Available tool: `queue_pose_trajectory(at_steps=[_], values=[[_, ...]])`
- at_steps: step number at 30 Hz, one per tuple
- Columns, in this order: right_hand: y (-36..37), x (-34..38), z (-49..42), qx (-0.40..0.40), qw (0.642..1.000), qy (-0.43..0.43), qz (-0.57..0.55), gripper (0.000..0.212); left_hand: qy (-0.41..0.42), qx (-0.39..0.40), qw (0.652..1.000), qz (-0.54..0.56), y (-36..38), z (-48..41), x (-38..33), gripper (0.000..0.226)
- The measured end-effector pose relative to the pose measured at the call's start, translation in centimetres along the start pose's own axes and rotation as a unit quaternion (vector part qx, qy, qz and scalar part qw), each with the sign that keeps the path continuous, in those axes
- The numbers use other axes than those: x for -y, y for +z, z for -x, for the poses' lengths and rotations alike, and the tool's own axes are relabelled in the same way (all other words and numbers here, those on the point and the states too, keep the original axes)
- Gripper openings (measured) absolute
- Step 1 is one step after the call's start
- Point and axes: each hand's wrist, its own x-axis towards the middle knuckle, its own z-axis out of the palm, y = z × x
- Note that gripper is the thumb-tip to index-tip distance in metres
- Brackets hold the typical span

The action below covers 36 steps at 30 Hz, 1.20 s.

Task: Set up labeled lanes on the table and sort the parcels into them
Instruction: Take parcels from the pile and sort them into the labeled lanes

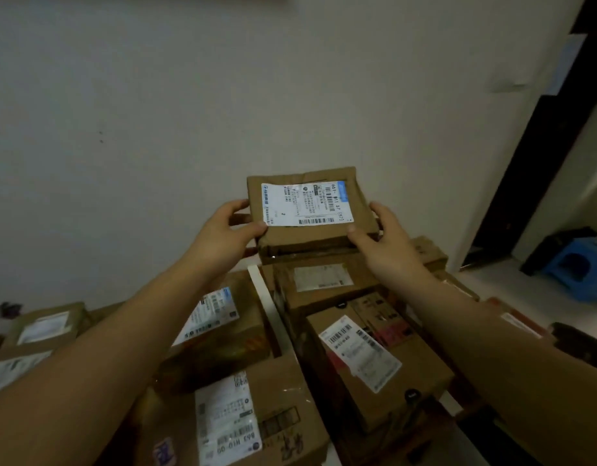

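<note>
Head view: flat brown cardboard parcel (310, 230) held up in both hands, face tilted toward the camera, above the far end of a pile of cartons and in front of a pale wall (189, 95). Left hand (229, 230) gripping the parcel's left edge, thumb pressed on the near left corner of the face, fingers curled behind. Right hand (384, 240) gripping the right edge likewise, thumb on the near right corner. White shipping label (305, 205) with a blue strip across most of the face; large print legible roughly as "661- B11 57 [57]", a lone "2" lower down, several barcodes, small print too fine to read. Nearest carton (273, 398) at the pile's near edge: white label, code "B63 H10 00" seen upside down. Long carton (408, 371) to its right: tilted barcode label, text unreadable. White strip (266, 304) standing between two cartons mid-pile. Blue stool (582, 267) on the floor at far right.
</note>
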Motion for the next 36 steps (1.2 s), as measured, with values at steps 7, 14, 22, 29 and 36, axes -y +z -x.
queue_pose_trajectory(at_steps=[7,14,22,29,36], values=[[7.1,0.6,-4.1,0.08,0.997,-0.006,0.004,0.05,-0.033,-0.041,0.999,-0.006,-6.6,-3.6,2.0,0.051],[15.5,0.3,-7.9,0.196,0.981,0.002,-0.008,0.058,-0.107,-0.107,0.988,-0.024,-13.2,-5.6,6.1,0.046],[21.0,-0.6,-8.4,0.33,0.942,0.033,0.045,0.065,-0.195,-0.153,0.968,-0.048,-16.7,-3.5,11.4,0.045],[21.3,-1.8,-7.8,0.357,0.924,0.077,0.116,0.059,-0.231,-0.078,0.969,-0.049,-16.3,-2.2,13.7,0.057],[21.6,-2.1,-7.3,0.354,0.92,0.09,0.143,0.062,-0.208,-0.031,0.964,-0.16,-16.3,-2.1,13.5,0.05]])
